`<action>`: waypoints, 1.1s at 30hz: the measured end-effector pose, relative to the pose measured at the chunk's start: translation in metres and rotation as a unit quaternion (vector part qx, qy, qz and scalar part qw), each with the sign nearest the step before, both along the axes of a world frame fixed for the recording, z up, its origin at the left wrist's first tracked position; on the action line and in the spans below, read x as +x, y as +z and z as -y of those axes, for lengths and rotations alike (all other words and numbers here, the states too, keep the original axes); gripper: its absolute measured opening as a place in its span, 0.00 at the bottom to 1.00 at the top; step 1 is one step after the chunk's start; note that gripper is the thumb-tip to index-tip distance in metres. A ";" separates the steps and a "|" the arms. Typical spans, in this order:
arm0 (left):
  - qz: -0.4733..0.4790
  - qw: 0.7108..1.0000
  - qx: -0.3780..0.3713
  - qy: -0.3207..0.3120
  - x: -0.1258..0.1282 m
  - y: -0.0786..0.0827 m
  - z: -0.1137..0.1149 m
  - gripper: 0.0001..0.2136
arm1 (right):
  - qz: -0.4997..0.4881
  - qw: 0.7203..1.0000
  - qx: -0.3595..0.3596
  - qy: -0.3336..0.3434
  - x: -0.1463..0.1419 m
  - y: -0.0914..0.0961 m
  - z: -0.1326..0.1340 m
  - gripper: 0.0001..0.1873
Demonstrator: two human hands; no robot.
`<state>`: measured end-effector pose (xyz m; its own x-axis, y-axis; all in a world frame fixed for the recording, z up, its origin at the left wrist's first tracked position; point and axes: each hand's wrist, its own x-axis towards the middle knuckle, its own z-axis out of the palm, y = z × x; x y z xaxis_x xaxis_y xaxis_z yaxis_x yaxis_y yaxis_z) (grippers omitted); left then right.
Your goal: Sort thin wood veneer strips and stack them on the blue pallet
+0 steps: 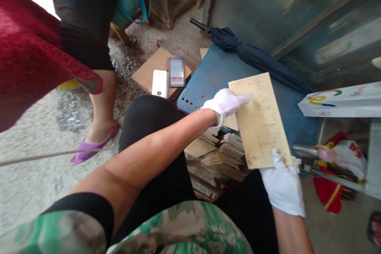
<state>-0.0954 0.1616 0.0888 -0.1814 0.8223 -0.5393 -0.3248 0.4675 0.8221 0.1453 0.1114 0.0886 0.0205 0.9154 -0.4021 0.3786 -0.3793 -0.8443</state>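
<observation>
A thin cream-yellow rectangular board (258,123) with dark smudges is held tilted above my lap. My right hand (282,182), in a white glove, grips its near lower corner, thumb on top and the other fingers beneath. From the left, my left hand (224,105), also white-gloved, reaches across to the board's upper left part. Its outstretched fingers lie on the face of the board and are slightly blurred. Below the board, stacks of similar thin boards (224,154) lie between my knees, partly hidden by it.
Beyond the board is a blue plastic surface (190,91) with a folded dark umbrella (253,53) lying along it. A white power bank (160,83) and a phone (176,72) rest on a cardboard box (151,67). A white bag (342,101) is at right. Another person's leg (102,103) stands at left.
</observation>
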 end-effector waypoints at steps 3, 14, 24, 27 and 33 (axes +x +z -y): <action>-0.150 0.988 -0.029 -0.014 -0.017 0.015 0.000 0.16 | -0.018 0.998 -0.039 -0.042 0.022 0.006 0.000 0.33; -0.221 0.972 0.070 -0.033 -0.018 0.017 -0.010 0.17 | 0.169 0.953 -0.111 0.224 0.062 -0.002 0.006 0.25; -0.163 0.979 0.117 -0.035 -0.010 0.008 -0.007 0.09 | 0.388 0.661 -0.047 0.640 -0.070 -0.063 0.052 0.14; -0.097 0.990 0.098 0.002 -0.009 0.002 -0.010 0.06 | 0.399 0.634 -0.067 0.659 -0.092 -0.083 0.067 0.13; -0.008 0.994 0.092 0.059 -0.006 -0.010 -0.016 0.06 | 0.413 0.617 -0.088 0.664 -0.118 -0.099 0.075 0.12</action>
<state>-0.1015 0.1773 0.0788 -0.2895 0.8794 -0.3778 -0.3547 0.2681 0.8957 0.0274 0.0363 -0.0107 -0.4355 0.2893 -0.8524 0.7278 0.6705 -0.1442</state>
